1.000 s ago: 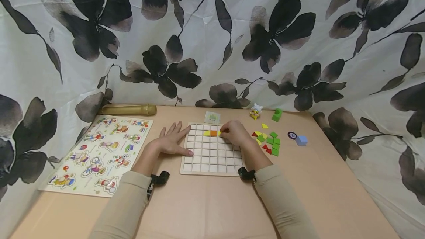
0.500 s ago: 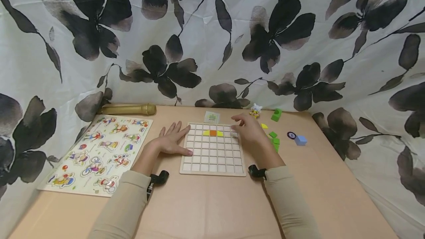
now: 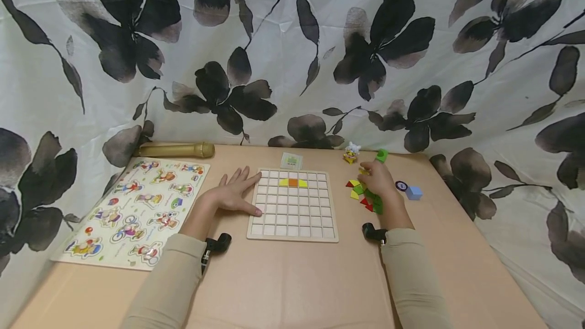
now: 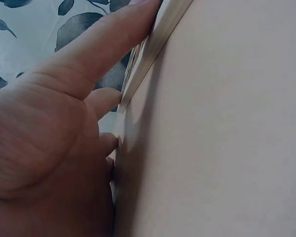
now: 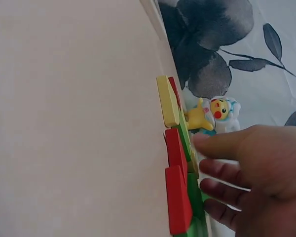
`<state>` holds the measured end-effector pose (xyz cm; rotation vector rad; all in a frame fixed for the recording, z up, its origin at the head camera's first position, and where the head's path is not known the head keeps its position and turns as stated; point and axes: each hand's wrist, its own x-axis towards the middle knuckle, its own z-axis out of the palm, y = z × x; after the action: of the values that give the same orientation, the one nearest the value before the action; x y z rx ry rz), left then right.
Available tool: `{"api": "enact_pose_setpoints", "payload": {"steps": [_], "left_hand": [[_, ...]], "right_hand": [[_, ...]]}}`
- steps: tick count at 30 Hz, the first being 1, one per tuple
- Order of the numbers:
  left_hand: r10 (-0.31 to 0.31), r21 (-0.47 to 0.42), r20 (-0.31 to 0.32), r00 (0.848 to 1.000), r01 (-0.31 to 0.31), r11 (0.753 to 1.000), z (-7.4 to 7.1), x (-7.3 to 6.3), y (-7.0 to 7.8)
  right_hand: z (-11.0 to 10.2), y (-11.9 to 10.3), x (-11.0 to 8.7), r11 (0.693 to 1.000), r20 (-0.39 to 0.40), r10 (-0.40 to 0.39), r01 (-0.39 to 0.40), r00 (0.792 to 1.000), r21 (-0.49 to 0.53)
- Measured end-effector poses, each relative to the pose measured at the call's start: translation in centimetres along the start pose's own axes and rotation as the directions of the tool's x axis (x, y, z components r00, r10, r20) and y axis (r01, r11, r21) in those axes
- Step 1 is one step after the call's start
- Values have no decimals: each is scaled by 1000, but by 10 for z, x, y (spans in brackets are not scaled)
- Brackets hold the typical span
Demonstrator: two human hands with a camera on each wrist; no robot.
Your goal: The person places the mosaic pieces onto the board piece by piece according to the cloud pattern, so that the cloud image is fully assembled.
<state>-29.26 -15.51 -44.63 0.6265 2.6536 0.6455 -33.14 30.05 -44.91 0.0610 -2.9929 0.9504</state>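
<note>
A square white grid board (image 3: 292, 220) lies on the table, with an orange square (image 3: 293, 183) between two yellow pieces (image 3: 284, 183) in an upper row. Spread fingers of my left hand (image 3: 228, 199) rest at the board's left side; the left wrist view shows the thumb (image 4: 113, 44) against its edge. My right hand (image 3: 380, 179) is over the loose blocks right of the board, fingertips at a yellow piece (image 3: 364, 171). In the right wrist view, its fingers are loosely bent beside red (image 5: 177, 200), green and yellow blocks (image 5: 167, 101), partly hiding the pile.
A small card (image 3: 291, 161) lies behind the board. A toy figurine (image 3: 351, 152) and a green block (image 3: 382, 155) stand at the back right. Further right are a dark ring-marked disc (image 3: 401, 186) and a blue block (image 3: 414, 193). A picture board (image 3: 147, 217) and gold microphone (image 3: 175, 150) lie left.
My right hand has left the grid board, where the second yellow piece now shows beside the orange square, and has moved right to the loose blocks. The left hand stays in place.
</note>
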Motion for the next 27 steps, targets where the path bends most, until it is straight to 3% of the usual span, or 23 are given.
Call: {"api": "enact_pose_setpoints", "payload": {"steps": [6, 12, 17, 22, 27], "left_hand": [[5, -24, 12, 1000, -4, 1000, -2, 1, -1], [-2, -64, 35, 999, 4, 998, -6, -3, 0], [0, -59, 34, 999, 2, 998, -7, -2, 0], [-5, -56, 37, 999, 7, 998, -6, -1, -2], [-1, -75, 33, 999, 3, 997, -4, -1, -3]], "right_hand": [[4, 8, 2, 999, -16, -8, 7, 1000, -42], [3, 5, 2, 1000, -11, 6, -6, 1000, 3], [-5, -11, -2, 993, -23, -99, 100, 995, 59], [-11, -47, -9, 945, 12, -305, 302, 952, 127], [3, -91, -13, 899, 54, -430, 421, 901, 125]]}}
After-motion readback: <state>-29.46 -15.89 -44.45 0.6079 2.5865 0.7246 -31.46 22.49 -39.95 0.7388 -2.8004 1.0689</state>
